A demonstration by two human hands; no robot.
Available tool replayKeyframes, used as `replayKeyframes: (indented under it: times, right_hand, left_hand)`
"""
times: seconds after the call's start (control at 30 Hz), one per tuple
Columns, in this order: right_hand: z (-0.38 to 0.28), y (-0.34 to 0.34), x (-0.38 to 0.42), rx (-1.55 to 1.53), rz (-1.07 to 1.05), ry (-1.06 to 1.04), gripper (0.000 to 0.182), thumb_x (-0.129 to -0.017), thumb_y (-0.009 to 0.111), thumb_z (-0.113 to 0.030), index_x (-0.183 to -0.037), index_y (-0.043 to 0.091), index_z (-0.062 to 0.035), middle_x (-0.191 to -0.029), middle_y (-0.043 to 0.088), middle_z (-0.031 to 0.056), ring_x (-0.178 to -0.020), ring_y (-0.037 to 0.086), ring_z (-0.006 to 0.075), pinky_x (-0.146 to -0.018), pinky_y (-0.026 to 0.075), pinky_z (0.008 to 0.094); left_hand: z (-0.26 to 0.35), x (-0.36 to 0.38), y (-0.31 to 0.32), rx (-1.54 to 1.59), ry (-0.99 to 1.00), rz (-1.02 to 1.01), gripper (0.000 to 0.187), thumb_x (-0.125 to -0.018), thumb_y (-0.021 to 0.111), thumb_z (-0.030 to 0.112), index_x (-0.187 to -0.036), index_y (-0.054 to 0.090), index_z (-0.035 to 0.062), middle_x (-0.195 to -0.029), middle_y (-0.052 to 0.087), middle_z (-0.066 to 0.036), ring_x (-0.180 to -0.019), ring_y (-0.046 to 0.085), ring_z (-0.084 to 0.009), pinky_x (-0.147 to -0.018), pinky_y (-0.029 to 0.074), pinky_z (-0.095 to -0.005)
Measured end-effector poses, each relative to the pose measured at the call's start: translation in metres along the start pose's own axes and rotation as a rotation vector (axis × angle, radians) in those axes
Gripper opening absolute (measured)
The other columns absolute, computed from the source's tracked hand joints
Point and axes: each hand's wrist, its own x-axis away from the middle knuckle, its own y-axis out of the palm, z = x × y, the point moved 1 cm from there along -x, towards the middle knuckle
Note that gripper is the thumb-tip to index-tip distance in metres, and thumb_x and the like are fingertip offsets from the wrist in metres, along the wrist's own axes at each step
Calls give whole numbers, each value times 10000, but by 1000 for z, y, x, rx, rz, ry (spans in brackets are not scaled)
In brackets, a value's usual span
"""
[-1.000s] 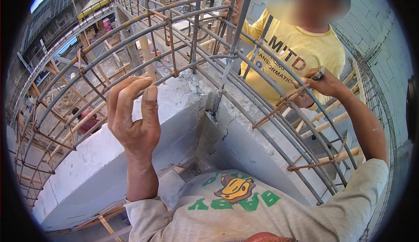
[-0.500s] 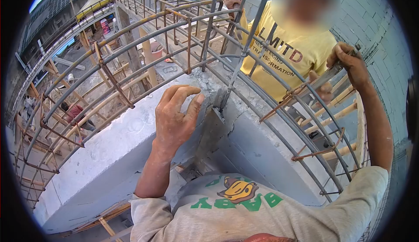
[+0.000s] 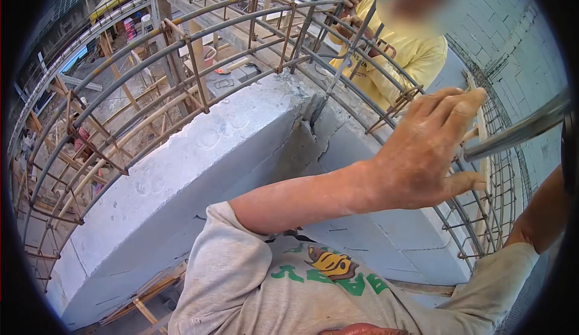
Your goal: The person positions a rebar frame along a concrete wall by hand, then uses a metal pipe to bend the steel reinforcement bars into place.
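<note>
My left hand is stretched across to the right, fingers apart and holding nothing. Just beyond its fingertips is the end of a grey, round metal bar, which runs out past the right edge of the picture. My right forearm rises along that same edge, its hand out of sight. Behind my left hand lie the bent bars of a curved rebar cage. A pale block wall extends below the cage on the left, meeting another wall at a rough mortar corner.
Across the cage stands a person in a yellow shirt, hands at the upright bars. A grey block wall rises behind. Down on the left are wooden props, a bucket and rubble. More rebar curves along the left.
My left hand has swung right from above the wall corner. My right hand and the bar have moved right, the hand out of view. The other person's hands are now together at the bars.
</note>
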Motion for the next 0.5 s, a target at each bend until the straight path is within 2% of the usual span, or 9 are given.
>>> replayKeyframes:
  times: [0.07, 0.2, 0.23, 0.3, 0.37, 0.4, 0.43, 0.47, 0.5]
  right_hand:
    - [-11, 2, -3, 186, -96, 44, 431, -988, 515, -338, -746, 620, 2, -543, 528, 85, -410, 515, 226, -447, 478, 308]
    - [31, 43, 17, -420, -188, 273, 430, -945, 578, -407, -1014, 557, 17, -794, 550, 113, -680, 543, 213, -630, 475, 320]
    - [16, 62, 36, -512, -173, 292, 462, -949, 573, -421, -1083, 538, 20, -886, 552, 123, -780, 542, 219, -705, 463, 334]
    - [-30, 90, 97, -649, -137, 347, 547, -958, 564, -448, -1221, 500, 27, -1070, 556, 143, -979, 540, 230, -853, 439, 361]
    - [-57, 109, 191, -758, -167, 501, 649, -966, 554, -476, -1359, 462, 33, -1254, 561, 162, -1178, 537, 241, -1002, 414, 389]
    - [-61, 118, 253, -807, -225, 603, 837, -901, 609, -580, -1414, 375, 39, -1319, 498, 181, -1235, 500, 276, -1028, 401, 376]
    - [-69, 124, 311, -875, -356, 712, 1005, -810, 655, -670, -1430, 319, 47, -1284, 515, 248, -1212, 541, 339, -949, 488, 416]
    - [-77, 134, 352, -980, -396, 752, 919, -821, 649, -654, -1349, 416, 61, -1108, 615, 233, -1018, 650, 295, -819, 548, 377]
    - [-69, 132, 364, -1257, -641, 947, 814, -846, 650, -614, -1272, 471, 57, -945, 630, 183, -836, 657, 247, -692, 545, 340]
  left_hand:
    - [19, -2, 28, 221, -25, 96, 784, -783, 767, 161, -1385, 313, -55, -1116, 557, -261, -1040, 579, -377, -877, 482, -421]
    - [35, 10, 27, 472, -370, 123, 488, -879, 677, 129, -1229, 375, -27, -792, 566, -143, -701, 610, -243, -610, 490, -382]
    - [28, 17, 23, 470, -431, 182, 330, -935, 646, 187, -1087, 404, 21, -654, 493, -21, -523, 510, -133, -488, 409, -334]
    - [16, 42, 1, 565, -617, 68, 291, -969, 612, 238, -1057, 412, 45, -673, 500, 6, -527, 505, -90, -475, 411, -292]
    - [7, 66, -14, 669, -807, 146, 236, -1004, 544, 241, -1097, 451, 45, -686, 491, -3, -539, 502, -82, -483, 434, -220]
    - [-2, 76, -12, 667, -829, 253, 237, -1007, 535, 265, -1068, 447, 53, -685, 485, -9, -548, 508, -85, -487, 441, -220]
    - [-8, 87, -10, 659, -855, 370, 242, -1010, 526, 288, -1039, 444, 62, -684, 478, -15, -558, 515, -89, -491, 448, -221]
    - [-13, 95, -9, 627, -897, 418, 244, -1012, 519, 296, -1024, 440, 66, -684, 476, -19, -566, 518, -92, -491, 449, -222]
    - [-19, 100, -7, 598, -934, 469, 246, -1014, 512, 304, -1009, 435, 69, -685, 474, -23, -574, 522, -96, -492, 450, -222]
